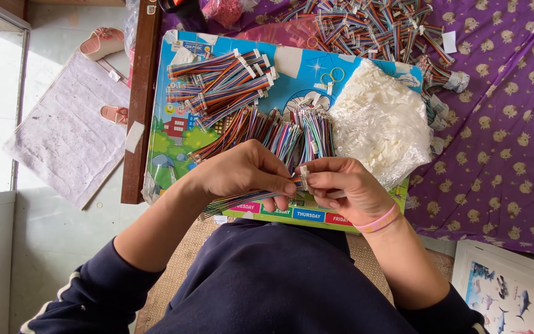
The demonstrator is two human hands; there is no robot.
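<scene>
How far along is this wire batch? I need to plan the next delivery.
Done, it seems: a stack of connector-tipped ribbon cables on the colourful board. In hand: the left hand holds one multicoloured cable while the right hand pinches a white connector at its end. Left, probably: the loose cables beside them, the bag of white connectors and the big pile on the purple cloth.

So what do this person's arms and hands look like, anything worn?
Both hands are bare, no gloves. The right hand has a pink band at the wrist. The left hand wears nothing. Dark navy sleeves are pushed up to the elbows; the left sleeve has a white stripe.
</scene>
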